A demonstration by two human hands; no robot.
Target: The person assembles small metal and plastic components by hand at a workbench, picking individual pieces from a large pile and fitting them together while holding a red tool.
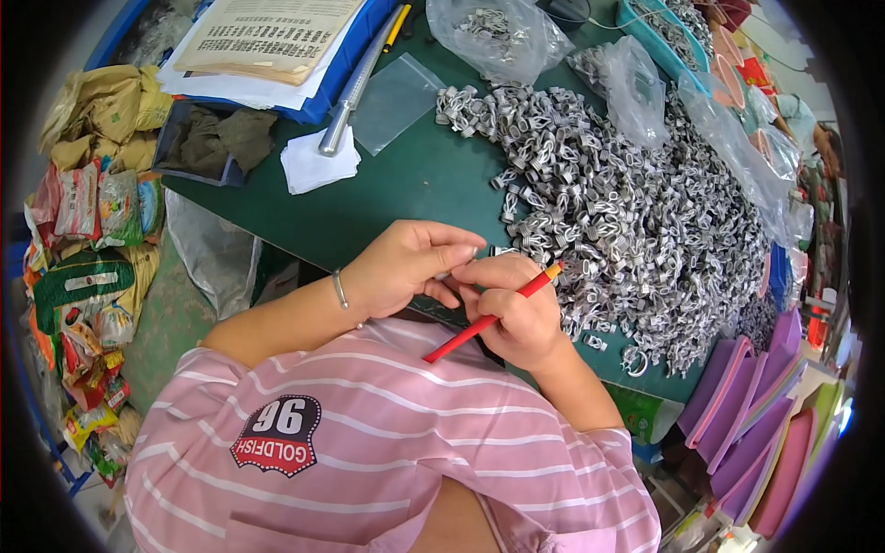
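My left hand (413, 263) is closed in a pinch, thumb against fingers, above the near edge of the green table. A bit of something small and greyish shows between its fingertips, mostly hidden. My right hand (516, 309) meets it fingertip to fingertip. Across the right palm lies a slim red pen-like tool (466, 335), its yellow-orange end pointing up and right. Just beyond the right hand spreads a big heap of small grey metal clips or loops (636, 212). A few loose pieces (595, 342) lie at the heap's near edge.
Farther left on the green table (406, 198) are a box cutter (355, 97), white paper (318, 166), a clear bag (398, 101) and a bin with dark cloth (217, 143). Plastic bags (502, 41) and a turquoise basket (668, 41) stand behind the heap. Purple folders (747, 405) stand at right.
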